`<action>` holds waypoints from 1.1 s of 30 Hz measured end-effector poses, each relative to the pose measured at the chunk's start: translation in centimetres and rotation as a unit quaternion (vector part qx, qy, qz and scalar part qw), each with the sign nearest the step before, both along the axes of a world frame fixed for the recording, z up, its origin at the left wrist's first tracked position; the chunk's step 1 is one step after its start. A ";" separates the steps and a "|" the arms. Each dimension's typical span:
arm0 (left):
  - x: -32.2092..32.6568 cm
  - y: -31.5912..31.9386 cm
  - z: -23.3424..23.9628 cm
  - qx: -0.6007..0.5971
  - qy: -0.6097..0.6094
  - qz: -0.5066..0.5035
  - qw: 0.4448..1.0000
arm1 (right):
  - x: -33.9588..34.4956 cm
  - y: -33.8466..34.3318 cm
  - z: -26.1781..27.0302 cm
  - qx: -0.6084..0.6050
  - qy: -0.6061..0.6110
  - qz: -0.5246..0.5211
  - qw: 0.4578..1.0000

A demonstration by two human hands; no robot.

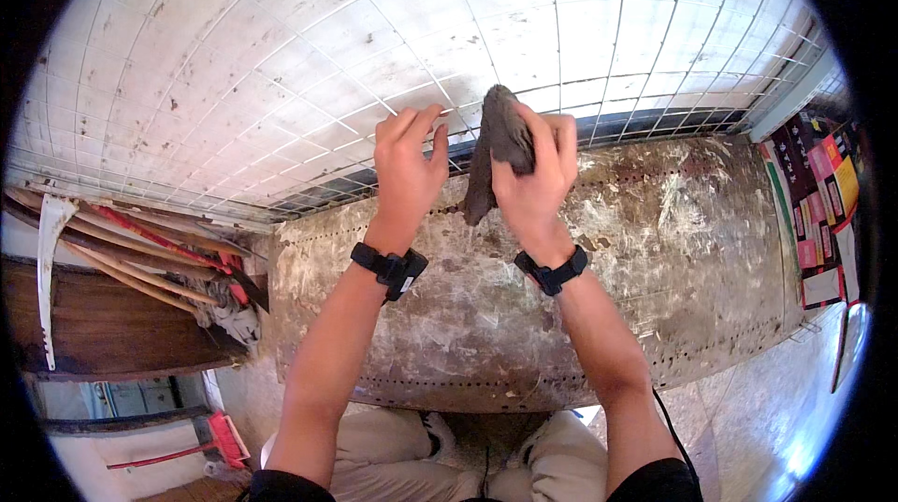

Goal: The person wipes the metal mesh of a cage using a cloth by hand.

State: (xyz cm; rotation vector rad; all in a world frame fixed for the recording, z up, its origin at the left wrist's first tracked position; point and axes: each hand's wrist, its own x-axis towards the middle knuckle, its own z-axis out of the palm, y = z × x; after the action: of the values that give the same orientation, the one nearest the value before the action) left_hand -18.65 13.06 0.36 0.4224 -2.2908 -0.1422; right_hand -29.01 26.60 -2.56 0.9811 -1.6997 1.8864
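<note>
My right hand pinches a dark grey-brown cloth, which hangs folded and partly hidden behind my fingers. Left of the cloth, my left hand is raised with bent fingers and nothing between them, near a white wire grid. Both hands are above the far edge of a worn, scuffed bench top with rows of small holes. A black band with a small device is on each wrist.
Long wooden handles and a white curved, toothed blade lie at the left. A red brush is at the lower left. Printed boxes are stacked at the right, beyond the metal frame post.
</note>
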 end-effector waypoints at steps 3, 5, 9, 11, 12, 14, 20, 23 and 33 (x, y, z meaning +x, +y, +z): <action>-0.2 0.5 0.1 -0.004 0.003 0.006 1.000 | -0.5 -0.3 -0.3 0.086 0.008 0.036 0.996; -0.3 0.7 0.2 0.004 -0.006 0.006 1.000 | -0.4 -0.8 -1.0 0.070 0.000 0.022 0.997; -0.3 0.5 0.3 -0.004 -0.017 0.008 1.000 | 0.9 -2.1 -0.7 0.026 -0.064 0.059 0.996; -0.2 0.6 0.3 -0.006 -0.024 0.019 0.999 | 1.8 -2.1 -0.2 0.037 -0.095 0.091 0.991; 0.0 0.5 0.3 -0.004 -0.022 0.016 1.000 | 1.7 -2.0 -0.1 0.036 -0.089 0.086 0.992; 0.3 0.2 0.0 0.000 -0.016 0.009 1.000 | 1.1 -1.7 -0.3 0.031 -0.068 0.056 0.996; -0.1 0.7 0.3 0.010 -0.014 0.005 1.000 | -0.4 -1.1 -1.0 0.021 -0.060 0.031 0.998; -0.2 0.5 0.5 -0.016 -0.022 0.018 0.999 | 0.3 -1.7 -0.4 0.026 -0.065 0.086 0.994; 0.4 5.3 3.1 -0.156 -0.065 0.087 0.982 | -3.7 2.6 -0.6 0.041 -0.038 0.015 0.998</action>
State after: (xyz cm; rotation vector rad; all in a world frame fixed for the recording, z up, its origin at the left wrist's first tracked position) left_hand -18.26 18.39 3.43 0.4756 -2.3388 0.3365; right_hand -32.72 29.16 -3.16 0.9811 -1.8280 1.9093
